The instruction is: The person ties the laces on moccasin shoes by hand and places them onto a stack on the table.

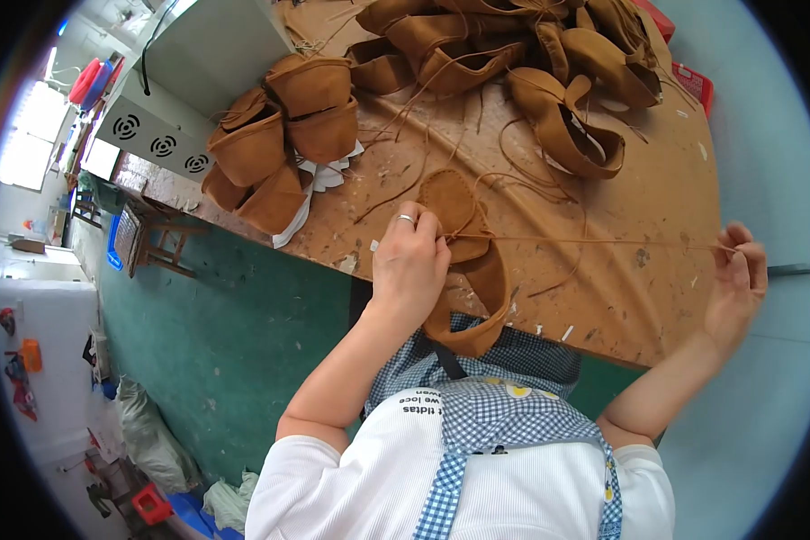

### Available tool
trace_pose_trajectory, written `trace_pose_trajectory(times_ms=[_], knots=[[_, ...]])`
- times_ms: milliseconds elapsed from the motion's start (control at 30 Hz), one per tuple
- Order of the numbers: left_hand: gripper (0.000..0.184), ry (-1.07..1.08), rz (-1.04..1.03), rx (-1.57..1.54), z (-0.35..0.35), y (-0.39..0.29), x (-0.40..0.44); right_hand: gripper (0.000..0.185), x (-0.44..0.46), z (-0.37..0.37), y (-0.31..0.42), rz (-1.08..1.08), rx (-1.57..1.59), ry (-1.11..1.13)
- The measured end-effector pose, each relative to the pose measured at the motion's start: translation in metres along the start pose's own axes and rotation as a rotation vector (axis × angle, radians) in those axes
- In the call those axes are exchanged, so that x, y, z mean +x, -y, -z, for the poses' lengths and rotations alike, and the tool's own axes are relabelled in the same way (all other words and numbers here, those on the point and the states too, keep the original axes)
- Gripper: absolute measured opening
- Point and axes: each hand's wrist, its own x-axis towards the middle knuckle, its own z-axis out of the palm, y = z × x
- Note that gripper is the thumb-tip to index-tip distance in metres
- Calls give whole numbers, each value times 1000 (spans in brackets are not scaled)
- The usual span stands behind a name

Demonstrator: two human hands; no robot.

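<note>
A brown leather shoe upper [490, 279] lies at the front edge of the table, its heel part hanging toward my lap. My left hand [409, 256], with a ring on one finger, is closed on the upper's left side near the tongue [447, 200]. A thin brown lace [594, 240] runs taut from there to the right. Its far end is pinched in my right hand [738, 270], raised beyond the table's right part. Just what my left fingertips grip is partly hidden.
Stacked brown uppers [310, 108] stand at the left beside a grey metal box [166, 126]. More uppers with loose laces [571, 126] lie at the back of the brown table [639, 306]. Red baskets [693, 88] are at the far right. A wooden stool [166, 245] stands on the green floor.
</note>
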Motion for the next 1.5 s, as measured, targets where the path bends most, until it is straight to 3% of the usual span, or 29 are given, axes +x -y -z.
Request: trace_pose_trajectory(times_ms=[67, 133, 233, 300, 433, 833, 933, 1133, 1500], knots=[[15, 1, 10, -15, 1, -2, 0, 15, 0, -32, -1, 9, 24, 254], [14, 6, 33, -34, 4, -2, 1, 15, -13, -86, 6, -148, -123, 510], [13, 44, 115, -93, 7, 0, 0, 9, -39, -143, -32, -51, -397, 823], [11, 36, 107, -81, 9, 1, 1, 9, -52, -163, -73, 282, -466, 965], [9, 110, 97, -112, 12, 5, 1, 3, -66, -179, -103, 522, -676, 1033], [10, 164, -4, -11, 5, 5, 10, 14, -72, -183, -105, 614, -706, 1120], [10, 195, -26, 18, 4, 7, 12, 14, -75, -187, -103, 587, -740, 1136], [9, 208, 24, 6, 6, 3, 16, 9, -91, -178, -104, 401, -734, 925], [12, 302, -139, 144, 2, 13, 34, 10, -90, -182, -113, 477, -701, 974]])
